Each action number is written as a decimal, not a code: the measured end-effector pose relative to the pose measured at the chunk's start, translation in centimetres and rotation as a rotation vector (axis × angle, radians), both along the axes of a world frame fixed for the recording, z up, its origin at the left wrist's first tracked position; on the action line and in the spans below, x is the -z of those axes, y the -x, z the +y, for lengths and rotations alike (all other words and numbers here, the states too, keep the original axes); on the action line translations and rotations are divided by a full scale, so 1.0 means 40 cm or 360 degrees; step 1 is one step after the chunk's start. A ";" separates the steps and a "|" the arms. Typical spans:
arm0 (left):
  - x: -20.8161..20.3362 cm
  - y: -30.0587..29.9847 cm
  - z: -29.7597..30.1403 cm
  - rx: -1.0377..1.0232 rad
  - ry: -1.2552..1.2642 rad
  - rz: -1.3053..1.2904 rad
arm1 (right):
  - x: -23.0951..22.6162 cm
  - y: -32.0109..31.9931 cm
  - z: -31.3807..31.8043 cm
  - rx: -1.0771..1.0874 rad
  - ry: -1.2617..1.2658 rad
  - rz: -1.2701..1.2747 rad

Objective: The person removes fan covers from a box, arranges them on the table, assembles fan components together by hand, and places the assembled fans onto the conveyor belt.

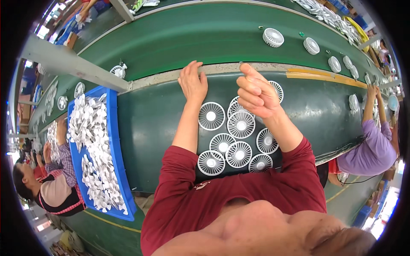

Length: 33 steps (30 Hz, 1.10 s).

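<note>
My left hand (193, 83) rests at the metal rail along the far edge of the dark green worktop, its fingers apart and nothing in them. Over the worktop, my right hand (259, 93) is closed, its index finger pointing forward and the others curled; whether they hold anything is hidden. Round white fan grilles lie between my forearms: one by my left wrist (211, 115), one in the middle (241, 124), and several nearer my body, some overlapping. Partly behind my right hand is another fan grille (276, 90).
To my left stands a blue tray (121, 179) heaped with white fan blades (92, 123). Past the rail runs a green conveyor belt (192, 38) carrying white fan heads (273, 37). Co-workers sit at left (55, 187) and right (369, 145). A metal post (77, 64) crosses at left.
</note>
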State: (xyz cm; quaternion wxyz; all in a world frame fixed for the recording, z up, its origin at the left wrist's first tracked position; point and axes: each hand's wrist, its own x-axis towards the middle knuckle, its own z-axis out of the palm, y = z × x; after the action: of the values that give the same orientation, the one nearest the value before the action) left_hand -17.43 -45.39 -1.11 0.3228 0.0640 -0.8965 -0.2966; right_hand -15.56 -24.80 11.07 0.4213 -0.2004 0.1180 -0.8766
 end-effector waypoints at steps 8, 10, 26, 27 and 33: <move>0.002 -0.007 -0.010 -0.0038 0.0015 -0.0040 | 0.006 -0.013 -0.006 0.0180 -0.0209 0.0120; -0.001 -0.006 -0.009 -0.0028 0.0008 -0.0042 | 0.006 -0.011 -0.005 0.0265 -0.0296 0.0167; -0.008 -0.005 -0.009 -0.0036 0.0011 -0.0086 | 0.005 -0.007 -0.007 0.0678 -0.0636 0.0441; -0.004 -0.004 -0.009 -0.0031 0.0011 -0.0086 | 0.008 -0.007 -0.006 0.0677 -0.0668 0.0417; 0.000 -0.005 -0.007 -0.0030 0.0025 -0.0108 | 0.011 -0.005 -0.001 0.0701 -0.0722 0.0463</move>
State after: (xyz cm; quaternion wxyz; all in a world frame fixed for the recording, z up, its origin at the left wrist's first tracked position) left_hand -17.25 -45.67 -1.10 0.2954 0.0801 -0.9086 -0.2841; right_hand -15.35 -24.85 10.65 0.2346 -0.1943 0.4092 -0.8601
